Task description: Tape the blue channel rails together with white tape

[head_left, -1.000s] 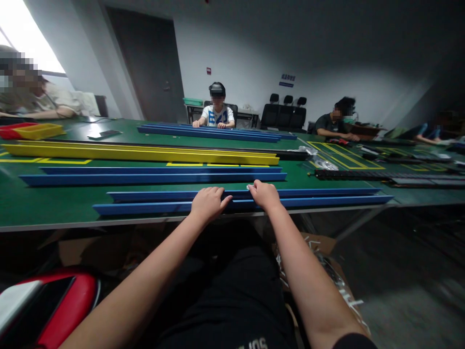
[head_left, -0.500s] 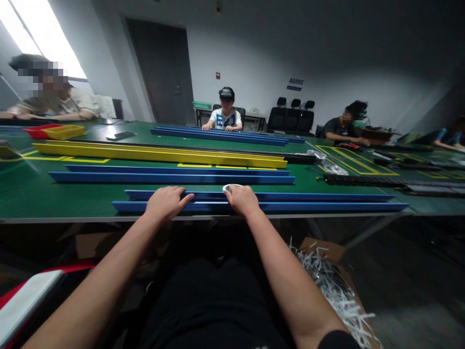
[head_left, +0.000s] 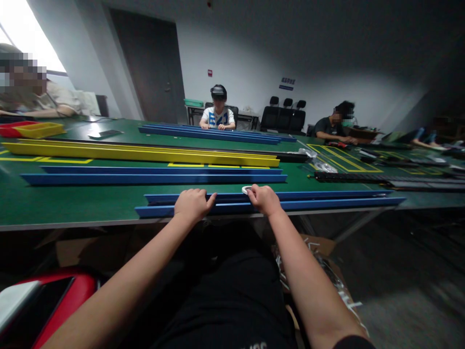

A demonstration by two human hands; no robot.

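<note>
A long blue channel rail [head_left: 327, 199] lies along the near edge of the green table [head_left: 72, 203]. My left hand [head_left: 192, 204] rests on top of the rail with its fingers curled over it. My right hand [head_left: 264, 198] is closed on the rail a little to the right, and its fingertips pinch a small white strip [head_left: 246, 189] against the rail's far edge. Both forearms reach up from my lap.
A second blue rail [head_left: 152, 174] and a yellow rail [head_left: 145, 152] lie farther back. More blue rails [head_left: 218, 132] lie before a seated person across the table. Other people sit at left and right. Yellow and red bins [head_left: 36, 129] stand far left. A box of white scraps [head_left: 327, 271] sits below right.
The near blue rail has slid to the right along the table edge under my hands. My right hand still pinches the white strip.
</note>
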